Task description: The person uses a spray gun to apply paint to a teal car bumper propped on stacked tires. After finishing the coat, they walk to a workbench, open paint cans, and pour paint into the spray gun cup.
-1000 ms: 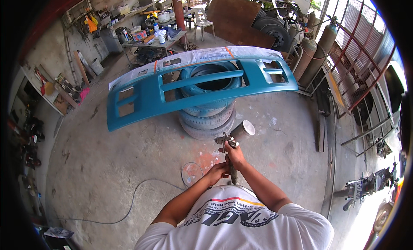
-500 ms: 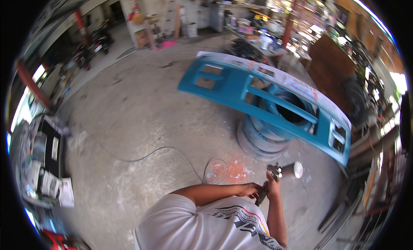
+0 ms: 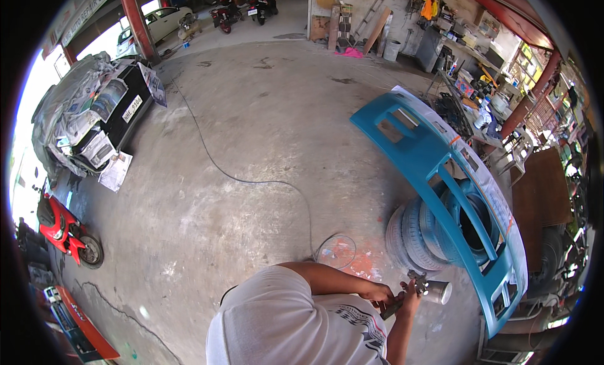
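Close to my body, my right hand is wrapped round a spray gun whose silver cup points to the right. My left hand reaches across from the left, its fingers closed at the dark lower end of the gun's grip. Exactly what those fingertips pinch is hard to make out. To the right, beyond the gun, a blue car bumper lies across a stack of tires, with white masking paper along its far edge.
A thin hose snakes over the concrete floor and coils near my feet. At left stand a car under plastic and paper and a red motorcycle. An orange-red panel lies lower left. A cluttered workbench stands far right.
My view has swung left, so the bumper and tires appear farther right and the covered car shows fully. Both hands stay together at the spray gun.
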`<state>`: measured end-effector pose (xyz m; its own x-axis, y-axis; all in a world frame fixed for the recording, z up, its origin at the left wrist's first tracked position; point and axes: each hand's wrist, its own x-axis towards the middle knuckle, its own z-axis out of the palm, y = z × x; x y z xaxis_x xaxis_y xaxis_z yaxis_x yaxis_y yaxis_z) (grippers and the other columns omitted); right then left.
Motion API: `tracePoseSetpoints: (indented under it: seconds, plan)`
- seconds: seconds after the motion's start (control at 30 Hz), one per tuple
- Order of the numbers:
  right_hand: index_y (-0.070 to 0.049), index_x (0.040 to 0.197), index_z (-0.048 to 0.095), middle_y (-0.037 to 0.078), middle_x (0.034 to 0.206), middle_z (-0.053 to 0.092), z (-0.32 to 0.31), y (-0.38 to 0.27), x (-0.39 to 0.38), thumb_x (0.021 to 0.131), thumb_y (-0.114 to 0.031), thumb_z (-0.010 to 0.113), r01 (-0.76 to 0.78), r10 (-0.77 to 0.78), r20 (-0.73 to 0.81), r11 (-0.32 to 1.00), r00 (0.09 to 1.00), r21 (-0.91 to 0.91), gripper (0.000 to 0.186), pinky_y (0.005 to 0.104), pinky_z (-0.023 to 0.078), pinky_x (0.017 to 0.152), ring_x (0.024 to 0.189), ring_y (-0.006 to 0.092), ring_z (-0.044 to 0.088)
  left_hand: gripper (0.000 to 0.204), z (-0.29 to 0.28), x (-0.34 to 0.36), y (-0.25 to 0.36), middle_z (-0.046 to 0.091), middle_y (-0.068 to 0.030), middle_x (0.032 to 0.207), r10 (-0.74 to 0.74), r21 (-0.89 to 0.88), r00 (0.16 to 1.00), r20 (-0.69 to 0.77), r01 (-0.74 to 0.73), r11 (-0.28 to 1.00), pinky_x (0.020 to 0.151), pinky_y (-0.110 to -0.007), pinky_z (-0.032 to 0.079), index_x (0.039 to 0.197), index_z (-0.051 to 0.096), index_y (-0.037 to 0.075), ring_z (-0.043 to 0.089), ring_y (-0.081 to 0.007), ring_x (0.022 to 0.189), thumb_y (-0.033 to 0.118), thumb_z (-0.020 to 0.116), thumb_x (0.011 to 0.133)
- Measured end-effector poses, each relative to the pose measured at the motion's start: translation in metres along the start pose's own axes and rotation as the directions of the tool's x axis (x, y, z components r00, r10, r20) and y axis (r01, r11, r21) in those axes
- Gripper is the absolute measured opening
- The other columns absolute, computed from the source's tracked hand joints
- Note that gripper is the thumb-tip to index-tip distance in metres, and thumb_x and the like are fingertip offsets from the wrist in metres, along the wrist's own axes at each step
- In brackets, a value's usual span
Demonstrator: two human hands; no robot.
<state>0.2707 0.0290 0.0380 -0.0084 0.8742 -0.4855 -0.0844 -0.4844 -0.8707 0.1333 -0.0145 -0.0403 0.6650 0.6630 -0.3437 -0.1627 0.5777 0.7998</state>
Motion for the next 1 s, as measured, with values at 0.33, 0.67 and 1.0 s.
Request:
tracePoseSetpoints:
  seconds: [0.33,0.67,1.0]
  plan:
    - [-0.012,0.124,0.055,0.013,0.092,0.068,0.012,0.000,0.000,0.098,-0.031,0.066,0.000,0.001,0.036,0.999,0.999,-0.051,0.035,0.0260,0.037,0.038,0.044,0.0101,0.047,0.016,-0.006,-0.011,0.001,0.073,-0.0042,0.097,0.028,-0.020,1.000,0.001,-0.028,0.999,0.060,-0.029,0.046,0.106,0.068,0.008,0.073,-0.0182,0.085,0.016,0.059,0.096]
    - [-0.015,0.130,0.055,0.012,0.096,0.067,-0.003,0.007,0.007,0.100,-0.034,0.062,0.012,-0.018,-0.079,0.998,0.997,-0.067,0.037,0.0254,0.038,0.040,0.045,0.0103,0.046,0.017,-0.004,0.005,-0.003,0.071,-0.0017,0.090,-0.005,-0.046,0.999,0.049,0.007,0.999,0.059,-0.028,0.047,0.108,0.069,0.010,0.071,-0.0148,0.079,0.014,0.061,0.093]
    - [-0.013,0.134,0.051,0.014,0.103,0.068,0.033,0.004,0.004,0.100,-0.040,0.061,-0.010,0.009,-0.027,0.999,1.000,-0.031,0.044,0.0240,0.038,0.039,0.046,0.0088,0.046,0.018,-0.024,-0.021,0.006,0.071,0.0004,0.092,-0.022,-0.008,1.000,0.003,0.022,1.000,0.062,-0.026,0.048,0.106,0.072,0.010,0.067,-0.0108,0.077,0.018,0.063,0.092]
